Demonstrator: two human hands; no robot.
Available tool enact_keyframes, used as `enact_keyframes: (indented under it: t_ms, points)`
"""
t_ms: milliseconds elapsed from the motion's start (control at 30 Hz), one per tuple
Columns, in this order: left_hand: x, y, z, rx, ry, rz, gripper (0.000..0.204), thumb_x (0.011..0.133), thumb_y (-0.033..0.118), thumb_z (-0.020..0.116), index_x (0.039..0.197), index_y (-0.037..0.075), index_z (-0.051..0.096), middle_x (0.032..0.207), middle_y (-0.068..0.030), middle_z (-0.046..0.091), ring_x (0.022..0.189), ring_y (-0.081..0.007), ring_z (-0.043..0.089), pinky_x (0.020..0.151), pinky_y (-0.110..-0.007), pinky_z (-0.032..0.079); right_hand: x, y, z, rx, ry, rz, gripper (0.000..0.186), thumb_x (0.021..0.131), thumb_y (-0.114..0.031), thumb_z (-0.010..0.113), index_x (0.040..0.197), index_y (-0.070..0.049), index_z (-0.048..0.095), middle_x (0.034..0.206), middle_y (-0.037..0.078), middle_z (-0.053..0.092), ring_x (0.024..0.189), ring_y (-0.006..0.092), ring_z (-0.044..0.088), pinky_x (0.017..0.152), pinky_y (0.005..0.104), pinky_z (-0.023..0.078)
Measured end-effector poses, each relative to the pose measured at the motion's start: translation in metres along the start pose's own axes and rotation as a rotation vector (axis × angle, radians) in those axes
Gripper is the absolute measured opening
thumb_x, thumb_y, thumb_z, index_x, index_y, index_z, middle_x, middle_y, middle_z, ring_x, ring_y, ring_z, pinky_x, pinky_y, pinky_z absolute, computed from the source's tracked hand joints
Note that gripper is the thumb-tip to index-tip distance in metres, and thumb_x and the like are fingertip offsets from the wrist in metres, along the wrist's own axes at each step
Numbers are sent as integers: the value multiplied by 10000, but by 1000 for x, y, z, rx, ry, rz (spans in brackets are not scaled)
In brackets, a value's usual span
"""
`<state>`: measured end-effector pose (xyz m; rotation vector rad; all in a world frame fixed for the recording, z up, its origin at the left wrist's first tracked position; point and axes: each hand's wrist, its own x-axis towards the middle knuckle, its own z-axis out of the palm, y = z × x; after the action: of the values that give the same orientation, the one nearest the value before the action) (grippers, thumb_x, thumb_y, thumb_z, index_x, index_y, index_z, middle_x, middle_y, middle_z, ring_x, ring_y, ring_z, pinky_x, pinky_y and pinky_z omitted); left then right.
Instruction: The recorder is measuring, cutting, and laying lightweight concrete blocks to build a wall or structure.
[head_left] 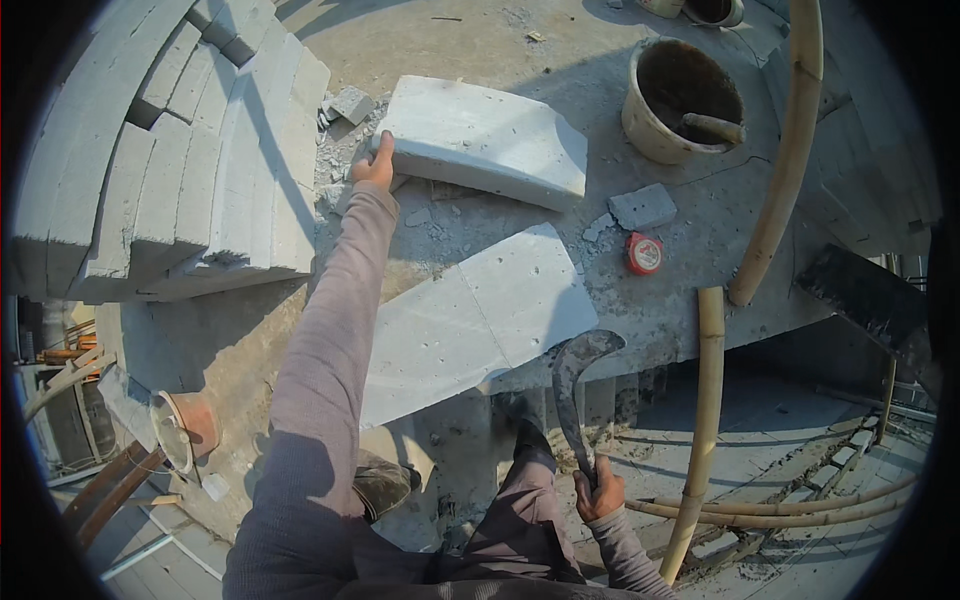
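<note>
A pale aerated-concrete block (480, 135) lies at twelve o'clock in the head view, slightly aslant above the rubble-strewn slab. The left hand (375, 172), at eleven o'clock, touches its left end, thumb laid along the block; the other fingers are mostly hidden, so I cannot tell how far they close. A second concrete block (530, 290), crossed by a thin line, lies at the clock's centre. At five o'clock the right hand (600, 492) has its fingers wrapped round the grip of a dark hook-bladed knife (565, 390), its tip beside that block's right end. A broken block piece (642, 206) sits at two o'clock, a red tape measure (643, 254) just below it. A mortar bucket (648, 115) stands between one and two, stacked blocks (245, 180) at ten, a bamboo pole (705, 400) at four.
</note>
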<state>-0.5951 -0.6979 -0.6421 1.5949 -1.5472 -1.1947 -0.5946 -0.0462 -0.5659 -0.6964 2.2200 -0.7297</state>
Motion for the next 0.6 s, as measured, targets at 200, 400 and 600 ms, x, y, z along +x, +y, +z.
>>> enact_keyframes:
  t_ms: [200,400,600]
  points:
    - [-32,58,-25,130,-158,448,1035,824,690,601,1549,67,204,1574,-245,241,1469,-384,215,1175,-474,220,50,-69,5,6,204,-283,236,880,-92,581,1082,-5,498,681,218,604,628,432,636,548,412,487]
    - [-258,-96,-199,653,182,173,1084,754,494,776,1557,128,147,1600,-229,151,1484,-451,55,1094,-723,121,158,-162,27,-157,8,-376,289,934,-161,561,1112,7,408,819,302,641,750,492,634,666,543,503]
    - [-292,-214,-315,423,164,-494,1179,688,612,793,1519,5,217,1557,-240,273,1455,-374,253,1165,-485,251,202,-189,71,-255,-3,-277,245,942,-187,550,1059,-14,422,737,306,627,733,524,617,674,575,484]
